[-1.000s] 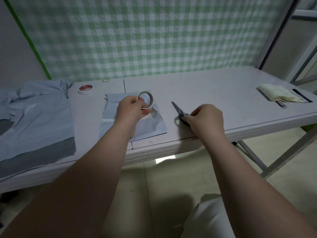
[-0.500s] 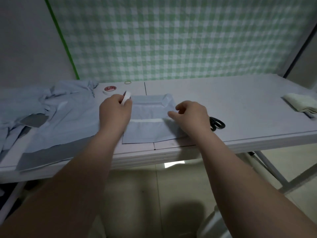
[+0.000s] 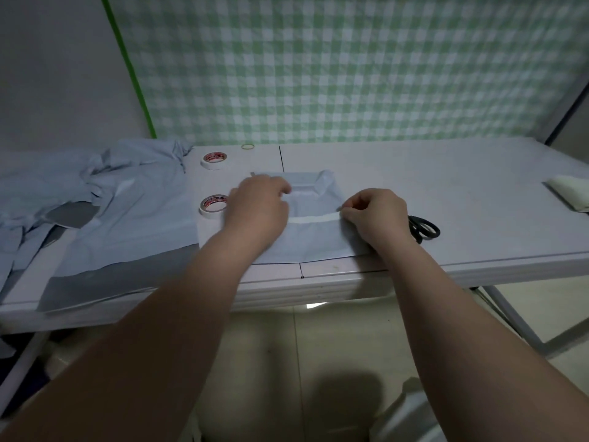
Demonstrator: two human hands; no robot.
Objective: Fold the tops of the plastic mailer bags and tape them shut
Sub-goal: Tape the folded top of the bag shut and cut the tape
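Observation:
A light grey plastic mailer bag (image 3: 306,244) lies flat near the table's front edge, its top folded toward me. A white tape strip (image 3: 314,219) runs across the fold. My left hand (image 3: 258,208) rests on the bag's left part, fingers loosely bent and holding nothing, and hides the strip's left end. My right hand (image 3: 376,218) has curled fingers, with thumb and fingertips pinching the strip's right end at the bag's edge. A white tape roll (image 3: 213,204) lies flat beside my left hand.
A second tape roll (image 3: 215,160) and a rubber band (image 3: 248,146) lie further back. Black scissors (image 3: 424,229) sit just right of my right hand. A heap of grey mailer bags (image 3: 111,218) covers the table's left side. A folded cloth (image 3: 570,193) is at the far right.
My left hand has set the tape roll down beside the bag and now rests on the bag. My right hand has left the scissors and moved to the strip's right end.

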